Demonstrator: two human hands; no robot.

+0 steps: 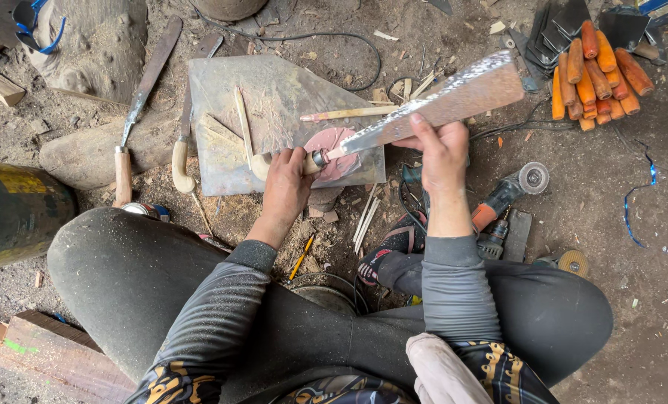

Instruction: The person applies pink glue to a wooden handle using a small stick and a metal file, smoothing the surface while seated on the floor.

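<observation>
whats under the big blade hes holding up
Under the broad blade, a grey metal sheet, a pink disc and a wooden stick show. The blade covers part of the disc and ground.

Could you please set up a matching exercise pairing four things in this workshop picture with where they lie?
Things:
1. cleaver
2. orange handles
3. angle grinder
4. pencil

Places:
A. piled at the top right
B. on the ground between the knees
C. held in both hands
D. on the ground right of the right hand

Pairs: 1-C, 2-A, 3-D, 4-B. The left hand grips the cleaver's handle; the right steadies its blade.
</observation>
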